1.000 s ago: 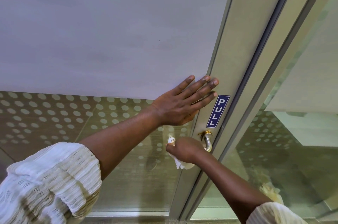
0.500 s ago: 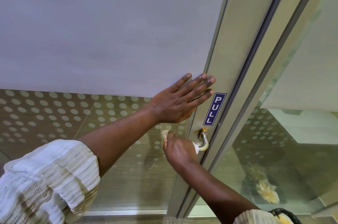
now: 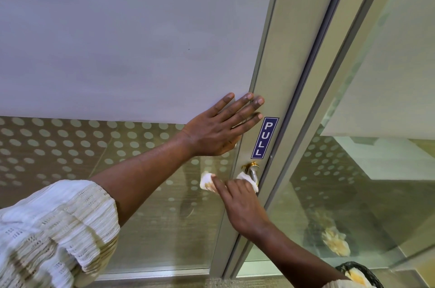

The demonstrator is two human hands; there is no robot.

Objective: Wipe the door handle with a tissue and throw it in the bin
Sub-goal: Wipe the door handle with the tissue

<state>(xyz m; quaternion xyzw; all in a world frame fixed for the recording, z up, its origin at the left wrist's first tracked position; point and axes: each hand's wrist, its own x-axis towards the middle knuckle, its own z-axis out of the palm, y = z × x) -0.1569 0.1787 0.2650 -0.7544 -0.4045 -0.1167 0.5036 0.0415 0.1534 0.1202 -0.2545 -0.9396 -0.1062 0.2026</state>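
- Two hands were up at the door as I watched through the head camera; the left hand (image 3: 217,130) lay spread and flat, palm on the glass, fingertips reaching the door frame (image 3: 280,68) just left of the PULL sign (image 3: 264,137).
- Below that palm, the tissue (image 3: 207,183) was bunched under the right hand (image 3: 240,203), one end poking out left of the forefinger, the other against the door handle (image 3: 251,170).
- I judged the right hand closed around the tissue, though its grip was hidden behind the knuckles.
- Its handle sat just above and right of the right hand, so the wipe fell to that hand.
- No bin that I could identify was in view.
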